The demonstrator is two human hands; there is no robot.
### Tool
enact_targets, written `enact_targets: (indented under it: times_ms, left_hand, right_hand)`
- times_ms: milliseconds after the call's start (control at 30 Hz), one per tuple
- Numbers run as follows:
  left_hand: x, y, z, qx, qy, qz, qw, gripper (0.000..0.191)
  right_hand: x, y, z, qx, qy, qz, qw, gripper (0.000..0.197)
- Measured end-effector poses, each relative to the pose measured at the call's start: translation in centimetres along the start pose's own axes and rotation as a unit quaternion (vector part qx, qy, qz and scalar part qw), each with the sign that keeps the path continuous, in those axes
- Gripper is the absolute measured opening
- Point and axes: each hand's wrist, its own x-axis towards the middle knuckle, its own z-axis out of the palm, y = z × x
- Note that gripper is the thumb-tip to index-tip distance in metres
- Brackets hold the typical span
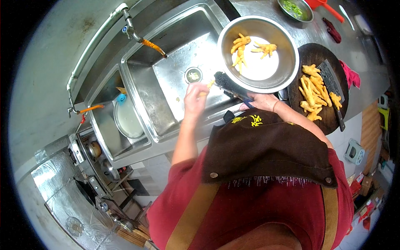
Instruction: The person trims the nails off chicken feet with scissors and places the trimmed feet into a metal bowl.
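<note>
Over the near part of a steel sink (168,75), my left hand (196,97) grips a yellow chicken foot (211,83), mostly hidden by the fingers. Scissors (232,92) are in my right hand (261,101), their blades pointing at the foot. Whether the blades touch it I cannot tell. Beyond the right hand, a deep steel pot (297,62) holds several chicken feet (264,49). More chicken feet (312,90) lie on a round wooden chopping board (297,118) at the right, beside a cleaver (331,78).
A small sink at the left holds a round container (128,117) and a blue cloth (121,98). A tap with an orange hose (153,47) reaches over the main sink. Chopped greens in a bowl (307,17), a red-handled scoop (332,12) and a pink cloth (350,75) lie on the counter.
</note>
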Motion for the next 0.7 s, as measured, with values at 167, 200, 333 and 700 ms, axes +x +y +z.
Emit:
enact_targets:
  times_ms: [167, 200, 333, 700]
  left_hand:
    - [-0.3, 0.9, 0.7, -0.018, 0.032, -0.110, 0.993, 0.020]
    - [-0.3, 1.2, 0.9, -0.034, 0.041, -0.151, 0.987, 0.024]
    - [-0.2, 1.7, 1.4, -0.069, 0.019, -0.205, 0.976, 0.028]
    - [-0.1, 1.8, 1.4, -0.065, -0.049, -0.235, 0.969, 0.028]
  right_hand:
    - [-0.1, -1.0, -0.5, -0.006, 0.032, -0.040, 0.999, 0.065]
    - [-0.1, -0.9, -0.4, -0.006, 0.033, -0.039, 0.999, 0.065]
    - [0.1, -0.8, 0.1, -0.062, 0.065, -0.053, 0.994, 0.069]
    - [0.0, 0.2, 1.0, -0.155, 0.170, -0.099, 0.968, 0.079]
